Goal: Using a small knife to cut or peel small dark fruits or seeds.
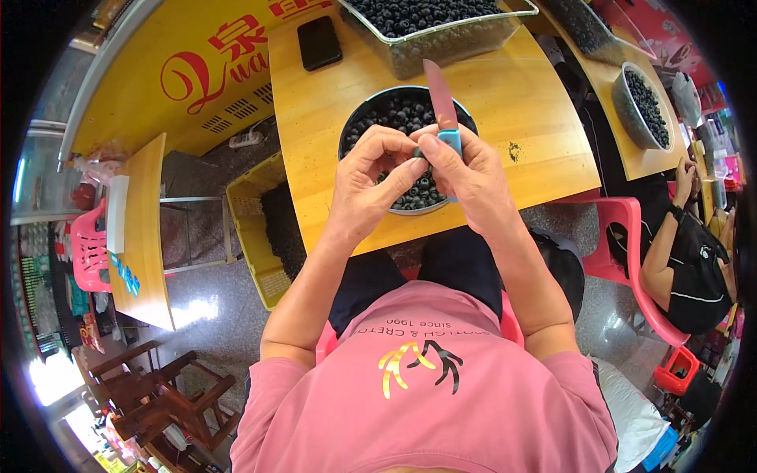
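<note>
Head view: left hand (367,177) had thumb and index pinched on a small dark round piece (418,152), meeting the right fingertips. Right hand (477,169) was wrapped around the blue handle of a knife (443,102), blade pointing away from the body, thumb at the same piece; couldn't tell how hard it pressed. Both hands were above a round bowl (419,210) of similar pieces. Bowl stood on a wooden table (544,102). Yellow crate (251,248) sat lower, left of table. Farther back on the table: clear tub (465,51) heaped with more pieces, black phone (319,42) to its left. Off right, second table (601,91) carried a pale bowl (631,118), also full.
</note>
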`<action>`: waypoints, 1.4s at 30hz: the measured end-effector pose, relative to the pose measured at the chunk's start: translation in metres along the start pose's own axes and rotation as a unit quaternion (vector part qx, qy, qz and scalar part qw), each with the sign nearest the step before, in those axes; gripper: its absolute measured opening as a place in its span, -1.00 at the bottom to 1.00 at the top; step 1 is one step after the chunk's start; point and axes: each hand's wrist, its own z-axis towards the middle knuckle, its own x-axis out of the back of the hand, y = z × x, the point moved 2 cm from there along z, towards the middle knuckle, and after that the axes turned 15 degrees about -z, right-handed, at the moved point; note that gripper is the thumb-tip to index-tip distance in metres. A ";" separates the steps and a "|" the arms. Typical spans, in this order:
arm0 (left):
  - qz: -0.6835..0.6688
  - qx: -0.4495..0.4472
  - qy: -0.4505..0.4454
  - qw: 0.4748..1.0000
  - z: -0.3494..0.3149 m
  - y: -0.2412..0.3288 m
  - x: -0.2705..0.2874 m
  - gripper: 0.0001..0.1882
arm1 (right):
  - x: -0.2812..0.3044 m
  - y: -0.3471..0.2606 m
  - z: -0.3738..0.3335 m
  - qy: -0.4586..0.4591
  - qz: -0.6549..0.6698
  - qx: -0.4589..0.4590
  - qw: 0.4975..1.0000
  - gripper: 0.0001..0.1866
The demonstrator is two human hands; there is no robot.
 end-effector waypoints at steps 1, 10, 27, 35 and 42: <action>0.044 -0.012 -0.010 0.999 0.000 0.001 0.000 -0.84 | 0.000 0.000 0.000 0.000 0.000 0.000 1.000 -0.78; -0.048 0.017 0.005 0.999 -0.002 0.002 -0.004 -0.84 | 0.002 0.003 0.001 -0.024 0.051 -0.031 0.998 -0.77; -0.166 0.054 0.049 0.983 -0.003 -0.003 -0.005 -0.81 | 0.012 -0.010 -0.014 0.095 -0.429 0.273 0.856 -0.82; -0.188 0.042 0.033 0.981 -0.002 -0.006 -0.005 -0.84 | 0.012 -0.007 -0.013 0.113 -0.448 0.285 0.840 -0.81; -0.235 -0.002 0.018 0.972 -0.007 0.004 -0.009 -0.85 | 0.023 0.000 0.000 0.159 -0.527 0.193 0.812 -0.86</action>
